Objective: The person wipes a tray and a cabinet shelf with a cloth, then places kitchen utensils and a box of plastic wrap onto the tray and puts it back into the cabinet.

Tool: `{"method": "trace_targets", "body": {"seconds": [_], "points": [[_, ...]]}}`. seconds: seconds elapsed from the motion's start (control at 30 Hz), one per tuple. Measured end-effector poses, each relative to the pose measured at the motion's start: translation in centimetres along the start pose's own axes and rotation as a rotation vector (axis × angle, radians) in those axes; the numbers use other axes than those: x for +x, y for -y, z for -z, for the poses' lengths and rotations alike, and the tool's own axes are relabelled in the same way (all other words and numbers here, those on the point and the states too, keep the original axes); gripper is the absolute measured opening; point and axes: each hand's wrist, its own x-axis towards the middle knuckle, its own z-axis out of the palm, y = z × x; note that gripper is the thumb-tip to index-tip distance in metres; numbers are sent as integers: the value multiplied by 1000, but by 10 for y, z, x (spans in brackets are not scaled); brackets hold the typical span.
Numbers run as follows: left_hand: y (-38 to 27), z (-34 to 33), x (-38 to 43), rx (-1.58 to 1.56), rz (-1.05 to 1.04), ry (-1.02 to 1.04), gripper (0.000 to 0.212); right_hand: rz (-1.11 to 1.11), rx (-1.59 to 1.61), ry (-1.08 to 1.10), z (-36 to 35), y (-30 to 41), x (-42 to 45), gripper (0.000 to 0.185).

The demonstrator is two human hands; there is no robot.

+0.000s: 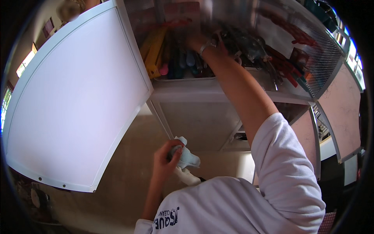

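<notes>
My right hand (pixel 197 43) reaches into an upper cabinet compartment, among tools on the shelf. It is dark and blurred there, so its fingers and anything in them cannot be made out. Just below it are bluish-grey tool handles (pixel 190 59); left of those lies a long yellow object (pixel 155 60) with a pink-tipped item (pixel 164 69) beside it. Lower down, in front of my body, my left hand (pixel 164 156) grips a crumpled pale blue cloth (pixel 189 159). The cloth hangs out past the thumb and fingers.
A white cabinet door (pixel 79 96) stands swung out at left. The shelf's front edge (pixel 184 94) runs below my right forearm. Red-handled tools (pixel 285 71) lie at right, near a mesh side panel (pixel 327 60). Pink door panels (pixel 340 108) stand farther right.
</notes>
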Motion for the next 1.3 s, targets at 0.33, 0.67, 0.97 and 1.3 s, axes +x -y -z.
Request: {"method": "trace_targets", "body": {"seconds": [0.33, 0.67, 0.97, 1.3], "points": [[-2, -10, 3, 18, 3, 21, 13, -159, 232, 30, 50, 8, -55, 25], [2, -13, 3, -25, 10, 35, 14, -52, 188, 2, 39, -50, -40, 25], [9, 8, -9, -33, 122, 6, 15, -150, 146, 297, 0, -65, -23, 28], [10, 3, -13, 11, 52, -46, 15, 65, 273, -107, 84, -38, -35, 33]]}}
